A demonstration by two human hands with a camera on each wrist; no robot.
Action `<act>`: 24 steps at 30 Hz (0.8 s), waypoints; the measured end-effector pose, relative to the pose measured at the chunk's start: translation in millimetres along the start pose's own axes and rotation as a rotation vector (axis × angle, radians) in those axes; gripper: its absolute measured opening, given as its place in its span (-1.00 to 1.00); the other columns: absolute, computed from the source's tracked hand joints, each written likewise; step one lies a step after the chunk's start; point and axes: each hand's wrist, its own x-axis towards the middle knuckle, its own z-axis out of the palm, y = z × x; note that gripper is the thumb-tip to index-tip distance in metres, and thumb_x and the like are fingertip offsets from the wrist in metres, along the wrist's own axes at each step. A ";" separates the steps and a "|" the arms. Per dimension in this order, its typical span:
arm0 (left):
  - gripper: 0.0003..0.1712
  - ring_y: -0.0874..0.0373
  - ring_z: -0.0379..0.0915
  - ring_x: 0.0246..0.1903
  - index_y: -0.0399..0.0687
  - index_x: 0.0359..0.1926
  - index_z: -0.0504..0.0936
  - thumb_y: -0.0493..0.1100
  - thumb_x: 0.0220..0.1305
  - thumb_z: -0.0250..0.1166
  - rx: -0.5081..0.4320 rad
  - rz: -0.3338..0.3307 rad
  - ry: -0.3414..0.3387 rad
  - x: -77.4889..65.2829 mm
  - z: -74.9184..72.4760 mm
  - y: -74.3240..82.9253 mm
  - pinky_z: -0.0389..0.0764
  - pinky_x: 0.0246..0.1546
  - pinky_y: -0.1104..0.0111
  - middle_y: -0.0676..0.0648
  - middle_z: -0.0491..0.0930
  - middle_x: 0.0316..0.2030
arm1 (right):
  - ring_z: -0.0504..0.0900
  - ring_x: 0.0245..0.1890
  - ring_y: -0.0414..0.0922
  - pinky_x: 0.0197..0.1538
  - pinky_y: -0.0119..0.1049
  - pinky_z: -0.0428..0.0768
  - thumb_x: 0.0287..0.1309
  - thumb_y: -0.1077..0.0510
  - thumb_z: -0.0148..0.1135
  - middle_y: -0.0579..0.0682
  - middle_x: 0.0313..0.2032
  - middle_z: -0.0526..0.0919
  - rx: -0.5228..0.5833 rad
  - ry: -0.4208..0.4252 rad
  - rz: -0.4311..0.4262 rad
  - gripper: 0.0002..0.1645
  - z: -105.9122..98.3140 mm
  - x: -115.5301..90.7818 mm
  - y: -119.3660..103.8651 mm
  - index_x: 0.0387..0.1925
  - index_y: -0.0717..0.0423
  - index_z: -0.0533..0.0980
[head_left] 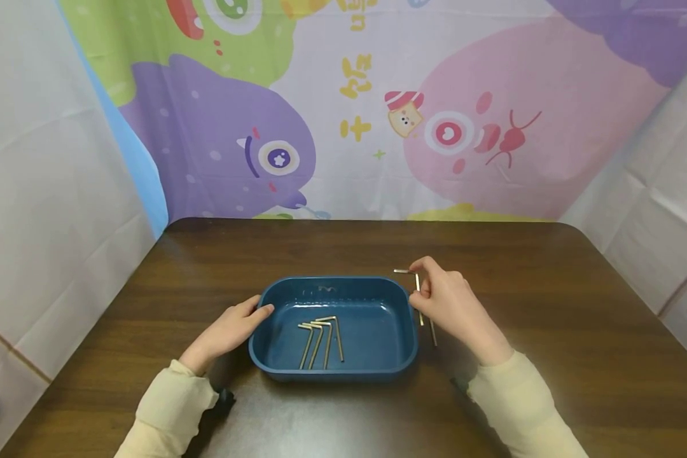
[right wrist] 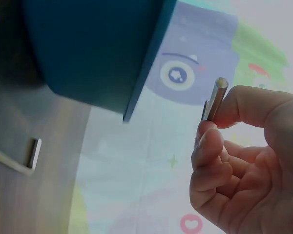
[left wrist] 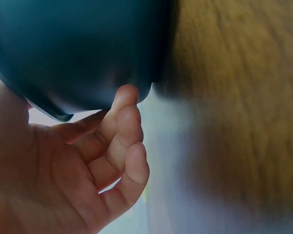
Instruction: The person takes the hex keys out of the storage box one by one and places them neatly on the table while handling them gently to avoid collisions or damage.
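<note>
A dark blue rectangular tray [head_left: 369,337] stands on the table. Several L-shaped hex keys [head_left: 327,346] lie side by side in its left half. At the tray's left end my left hand [head_left: 229,329] holds the rim, thumb over the edge; the left wrist view shows its fingers [left wrist: 127,122] against the outer wall. Beside the right end, my right hand [head_left: 449,305] pinches a hex key [head_left: 417,283] between thumb and fingers, its long arm pointing down. Another hex key [head_left: 433,334] lies on the table below that hand, partly hidden; its bent end shows in the right wrist view.
The brown wooden table [head_left: 578,318] extends around the tray. A cloth with cartoon monsters [head_left: 355,178] hangs behind its far edge, and pale sheets [head_left: 51,191] hang at both sides.
</note>
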 end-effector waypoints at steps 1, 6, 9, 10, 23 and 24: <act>-0.42 0.02 0.46 -0.10 -0.23 0.17 0.34 0.11 0.36 -0.09 0.001 0.002 0.000 -0.1 -0.1 0.0 0.44 0.00 0.01 -0.21 0.51 -0.02 | 0.33 -0.68 -0.24 -0.49 -0.37 0.35 -0.16 0.28 0.15 -0.14 -0.65 0.40 -0.001 0.006 0.005 -0.59 -0.9 0.4 1.7 -0.15 0.18 0.42; -0.44 0.04 0.46 -0.13 -0.23 0.16 0.34 0.11 0.36 -0.09 0.004 0.005 -0.001 -0.2 0.4 -1.5 0.46 -0.02 0.02 -0.20 0.52 -0.05 | 0.33 -0.67 -0.22 -0.49 -0.36 0.34 -0.17 0.30 0.10 -0.13 -0.65 0.40 -0.007 0.025 0.025 -0.60 -4.8 1.7 9.3 -0.16 0.19 0.42; -0.41 0.01 0.46 -0.10 -0.24 0.18 0.33 0.12 0.36 -0.10 0.001 0.003 -0.005 -0.1 0.8 -2.3 0.44 0.01 0.00 -0.21 0.51 -0.02 | 0.33 -0.66 -0.21 -0.49 -0.35 0.33 -0.16 0.29 0.10 -0.12 -0.64 0.40 -0.017 0.027 0.036 -0.61 -6.5 2.3 13.1 -0.15 0.20 0.42; -0.40 0.00 0.46 -0.08 -0.25 0.18 0.32 0.13 0.36 -0.10 0.000 0.003 -0.006 -0.3 0.9 -2.4 0.43 0.01 -0.01 -0.22 0.50 -0.01 | 0.33 -0.66 -0.21 -0.48 -0.35 0.33 -0.15 0.28 0.10 -0.11 -0.63 0.40 -0.020 0.027 0.038 -0.61 -7.0 2.6 14.7 -0.15 0.21 0.42; -0.37 -0.06 0.44 -0.01 -0.26 0.23 0.27 0.13 0.36 -0.11 -0.006 -0.006 -0.009 -0.7 1.3 -2.1 0.39 0.04 -0.04 -0.26 0.46 0.06 | 0.37 -0.65 -0.20 -0.49 -0.34 0.33 -0.13 0.26 0.11 -0.10 -0.64 0.44 -0.041 -0.043 0.093 -0.61 -11.5 2.1 32.0 -0.14 0.22 0.41; -0.37 -0.06 0.44 -0.01 -0.26 0.23 0.27 0.12 0.36 -0.11 -0.007 -0.005 -0.009 -0.6 1.2 -1.9 0.39 0.04 -0.04 -0.26 0.46 0.06 | 0.37 -0.66 -0.20 -0.49 -0.34 0.34 -0.13 0.26 0.10 -0.10 -0.64 0.44 -0.043 -0.047 0.093 -0.60 -11.7 2.2 33.1 -0.13 0.22 0.41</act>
